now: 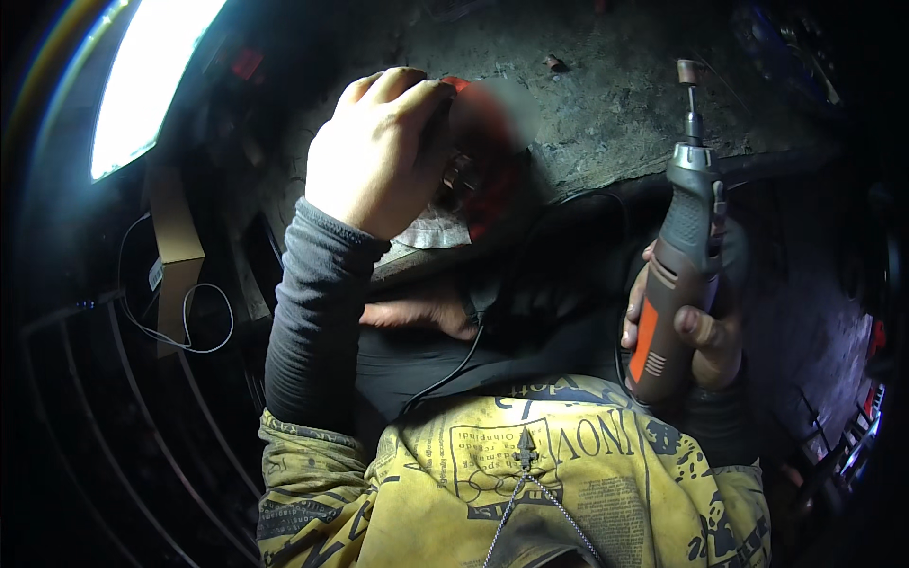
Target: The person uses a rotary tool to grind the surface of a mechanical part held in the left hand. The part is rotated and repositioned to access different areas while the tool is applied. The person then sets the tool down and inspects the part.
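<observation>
My right hand [710, 341] is wrapped around a rotary tool [677, 256] with a grey front, brown body and orange panel. The tool points up and away from me, a small brown cylindrical bit [690, 72] on its metal shaft. Over the bench, my left hand [379, 142] shows its back, with the fingers curled down beside a red, partly blurred thing [488, 204]. Small shiny metal [461, 175] shows close to its palm side. What the fingers grip is hidden. Below them lies a whitish sheet-like piece [434, 230].
The worn grey bench top [606, 123] spans the far side, with a small brown bit [555, 63] on it. A bright lamp panel [156, 85] glares at upper left. Left of my arm are a cardboard box [180, 241] and a looped cable [213, 350]. A dark cord [464, 360] crosses my lap.
</observation>
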Motion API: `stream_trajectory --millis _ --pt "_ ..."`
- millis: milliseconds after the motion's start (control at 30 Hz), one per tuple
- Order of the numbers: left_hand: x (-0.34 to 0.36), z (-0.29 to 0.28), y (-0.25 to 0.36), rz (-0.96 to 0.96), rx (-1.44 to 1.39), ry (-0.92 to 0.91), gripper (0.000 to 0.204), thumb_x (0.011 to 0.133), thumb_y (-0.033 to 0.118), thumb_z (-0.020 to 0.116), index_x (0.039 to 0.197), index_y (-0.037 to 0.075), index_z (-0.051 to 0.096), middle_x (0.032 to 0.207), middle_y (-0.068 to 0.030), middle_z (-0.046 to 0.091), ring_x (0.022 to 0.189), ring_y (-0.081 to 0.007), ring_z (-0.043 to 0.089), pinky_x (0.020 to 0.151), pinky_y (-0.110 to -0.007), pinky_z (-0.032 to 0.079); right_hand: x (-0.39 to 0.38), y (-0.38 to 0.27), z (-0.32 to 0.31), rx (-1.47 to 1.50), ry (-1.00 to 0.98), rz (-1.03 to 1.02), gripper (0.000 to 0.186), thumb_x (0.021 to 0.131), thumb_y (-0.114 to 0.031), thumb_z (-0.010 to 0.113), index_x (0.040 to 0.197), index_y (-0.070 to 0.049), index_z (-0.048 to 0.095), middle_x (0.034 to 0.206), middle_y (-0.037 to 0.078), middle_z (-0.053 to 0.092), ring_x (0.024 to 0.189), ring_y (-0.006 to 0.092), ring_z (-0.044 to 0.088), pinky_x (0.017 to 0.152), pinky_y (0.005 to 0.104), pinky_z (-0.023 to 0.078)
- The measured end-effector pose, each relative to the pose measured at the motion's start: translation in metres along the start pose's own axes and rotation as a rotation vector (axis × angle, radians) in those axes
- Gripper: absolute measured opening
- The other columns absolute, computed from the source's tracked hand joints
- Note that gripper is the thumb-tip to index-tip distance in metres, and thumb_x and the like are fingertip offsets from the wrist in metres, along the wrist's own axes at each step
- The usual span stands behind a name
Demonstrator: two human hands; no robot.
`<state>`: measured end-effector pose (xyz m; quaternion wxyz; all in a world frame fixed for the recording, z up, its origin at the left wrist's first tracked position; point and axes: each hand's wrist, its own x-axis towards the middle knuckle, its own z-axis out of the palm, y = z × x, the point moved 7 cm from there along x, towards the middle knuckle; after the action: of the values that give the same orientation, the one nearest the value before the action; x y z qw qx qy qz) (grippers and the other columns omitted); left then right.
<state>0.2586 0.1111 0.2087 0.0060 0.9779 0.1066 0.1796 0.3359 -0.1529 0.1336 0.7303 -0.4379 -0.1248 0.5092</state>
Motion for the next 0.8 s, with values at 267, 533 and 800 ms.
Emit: stream_trajectory --millis 267,533,800 --pt "-0.014 0.002 -0.082 -0.451 -0.595 0.069 0.024 0.104 0.019 0.056 0.111 0.001 0.07 0.103 -0.0132 0.072 0.091 -0.0233 0.07 0.083 -0.032 0.054 0.027 0.034 0.037 -0.198 -0.043 0.033 0.052 0.081 0.0 0.076 0.125 -0.006 0.049 0.107 0.004 0.056 0.096 0.0123 0.055 0.09 0.0328 0.047" --pt "-0.063 -0.001 -0.087 -0.515 -0.827 0.327 0.021 0.104 0.01 0.054 0.116 0.001 0.068 0.106 -0.0134 0.069 0.096 -0.0232 0.068 0.087 -0.031 0.052 0.053 0.053 0.085 -0.398 -0.221 0.072 0.048 0.087 -0.017 0.075 0.124 0.0 0.049 0.103 0.006 0.063 0.094 0.0113 0.058 0.087 0.0308 0.049" --pt "-0.063 0.001 -0.08 -0.399 -0.73 0.446 0.021 0.104 0.013 0.055 0.115 0.001 0.068 0.106 -0.0153 0.069 0.096 -0.0282 0.069 0.086 -0.033 0.054 0.058 0.082 0.08 -0.452 -0.114 0.054 0.08 0.082 -0.044 0.081 0.132 0.003 0.041 0.099 0.011 0.061 0.086 0.0166 0.062 0.074 0.0313 0.055"
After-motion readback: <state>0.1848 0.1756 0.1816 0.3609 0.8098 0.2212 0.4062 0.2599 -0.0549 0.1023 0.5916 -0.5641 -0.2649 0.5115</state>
